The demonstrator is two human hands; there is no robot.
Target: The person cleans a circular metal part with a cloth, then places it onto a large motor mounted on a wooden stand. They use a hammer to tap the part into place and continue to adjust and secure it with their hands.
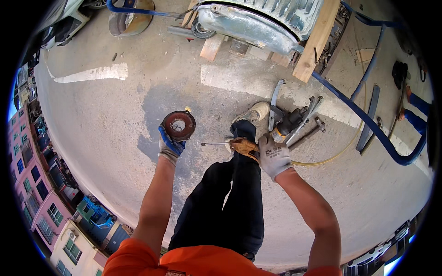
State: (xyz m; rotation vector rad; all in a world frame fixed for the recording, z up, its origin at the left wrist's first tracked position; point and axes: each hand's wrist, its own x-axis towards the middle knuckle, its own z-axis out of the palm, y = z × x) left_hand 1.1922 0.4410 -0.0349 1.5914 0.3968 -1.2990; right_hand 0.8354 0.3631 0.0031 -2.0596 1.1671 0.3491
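Held in the left hand (171,142), a brown ring (188,131), with fingers bent round its low edge and its round hole in plain view; held in the right hand (273,156), a brown wad (244,146), with fingers closed on its right end; sticking out of the wad to the left, a thin rod (215,143), maybe a screwdriver; lying side to side along its length, tip toward the left hand; from the right hand to the ring, left and a bit up, just past the tip; nearer to that tip with the left hand than with the right; near the ring but not touching; hard to tell which is higher off the ground; under the wad, a leg (244,131); just above, a shoe (260,110); on the ground close by the right hand, a power tool (287,122) and a hammer (306,138); off to the right, a yellow hose (329,161) in a curve; farther up, a big motor (246,24) by a plank (318,43); slanting across the right side, in the way there, a blue bar (345,99).
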